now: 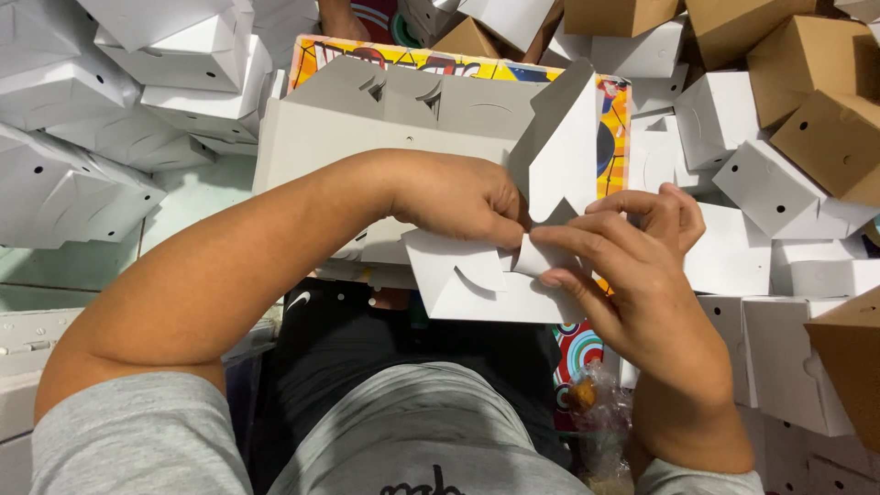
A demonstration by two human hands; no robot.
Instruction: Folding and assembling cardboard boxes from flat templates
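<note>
A flat grey-white cardboard box blank [367,128] lies across a colourful printed board [614,119] in front of me, with its near flaps partly folded up. My left hand [463,197] pinches a white flap [458,275] at the blank's near edge. My right hand [632,252] grips the small tab [534,257] beside it, thumb and fingers meeting my left thumb. One side panel [561,147] stands upright just behind my fingers.
Folded white boxes [110,110] are heaped at the left and more white boxes [770,192] at the right. Brown cardboard boxes [816,82] pile at the top right. Another person's limb shows at the top edge [341,18]. My lap is below.
</note>
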